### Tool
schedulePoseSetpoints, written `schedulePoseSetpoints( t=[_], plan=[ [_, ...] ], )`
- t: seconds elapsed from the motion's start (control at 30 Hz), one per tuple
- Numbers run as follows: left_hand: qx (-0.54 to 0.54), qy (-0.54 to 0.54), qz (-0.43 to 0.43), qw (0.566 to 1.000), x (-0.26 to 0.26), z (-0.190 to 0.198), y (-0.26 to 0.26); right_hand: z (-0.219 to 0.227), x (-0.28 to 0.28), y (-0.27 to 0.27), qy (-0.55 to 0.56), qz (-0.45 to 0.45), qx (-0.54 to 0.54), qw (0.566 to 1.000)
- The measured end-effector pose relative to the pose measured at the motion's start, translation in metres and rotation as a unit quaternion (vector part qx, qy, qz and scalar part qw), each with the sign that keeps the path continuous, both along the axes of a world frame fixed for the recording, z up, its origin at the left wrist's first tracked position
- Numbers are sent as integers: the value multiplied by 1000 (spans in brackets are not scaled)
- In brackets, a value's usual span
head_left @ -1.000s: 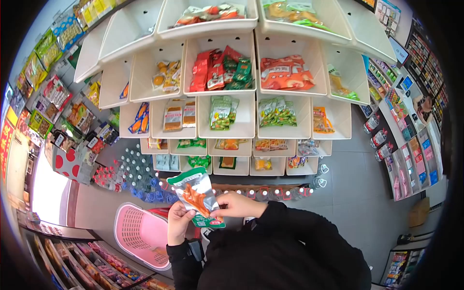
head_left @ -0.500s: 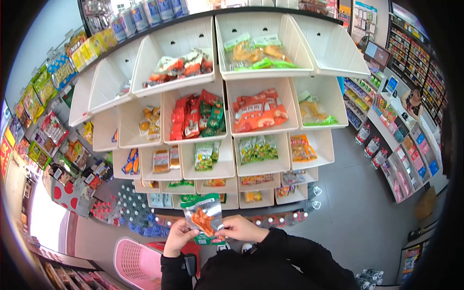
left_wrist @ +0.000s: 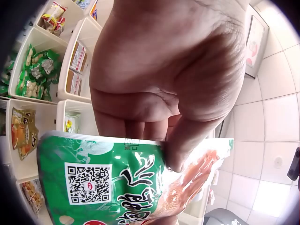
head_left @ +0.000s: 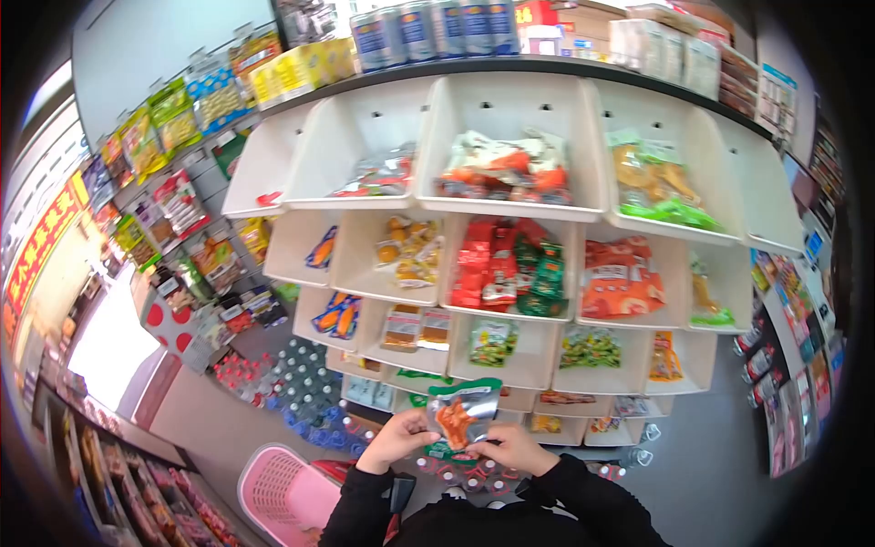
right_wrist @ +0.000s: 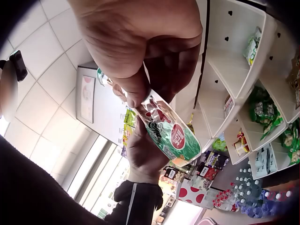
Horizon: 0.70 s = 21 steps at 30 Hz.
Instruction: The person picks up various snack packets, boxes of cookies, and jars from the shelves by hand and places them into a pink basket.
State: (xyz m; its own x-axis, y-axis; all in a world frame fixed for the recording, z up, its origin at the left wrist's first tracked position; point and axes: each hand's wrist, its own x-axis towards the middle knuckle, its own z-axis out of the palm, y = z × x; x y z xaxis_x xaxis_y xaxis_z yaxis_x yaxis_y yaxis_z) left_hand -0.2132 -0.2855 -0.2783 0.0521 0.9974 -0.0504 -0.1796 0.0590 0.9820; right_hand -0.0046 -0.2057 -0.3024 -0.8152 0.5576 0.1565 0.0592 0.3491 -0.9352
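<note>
A green-and-silver snack packet (head_left: 465,410), with orange-brown, claw-shaped meat in its window, is held upright before the body. My left hand (head_left: 398,441) pinches one side edge low down, thumb toward me. On the opposite edge, the thumb and fingers of my right hand (head_left: 518,447) pinch it. The left wrist view shows the packet (left_wrist: 133,164) close up, a QR code on its green lower part and the left thumb pressed on its face. In the right wrist view the packet (right_wrist: 171,133) curves between both hands, part of it hidden behind the right thumb.
Tiers of cream bins (head_left: 510,210) holding bagged snacks rise in front. Cans (head_left: 415,32) line the top ledge. A pink basket (head_left: 260,488) stands on the floor at lower left, with bottles (head_left: 310,383) beyond it. Hanging snack bags (head_left: 214,96) cover the left wall.
The head view has tilted up, then swung left, so the bins sit lower and then farther right and the top ledge shows. Both hands keep their pinch on the packet.
</note>
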Motion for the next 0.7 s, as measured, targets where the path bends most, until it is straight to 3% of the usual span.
schedulePoseSetpoints(
  t=[0.1,0.17,0.2,0.3,0.7],
  plan=[
    [-2,8,24,1000,-32,-2,4,-5,-34,11,-16,-4,7,1000],
    [-19,22,36,999,-55,-7,6,-2,-60,17,45,-9,72,996],
    [-10,21,41,999,-65,-9,5,5,-70,17,56,-7,42,997],
    [0,10,65,998,-92,-24,4,3,-95,24,-22,11,46,999],
    [57,-15,130,990,-140,-30,0,30,-163,32,-47,59,33,997]
  ],
)
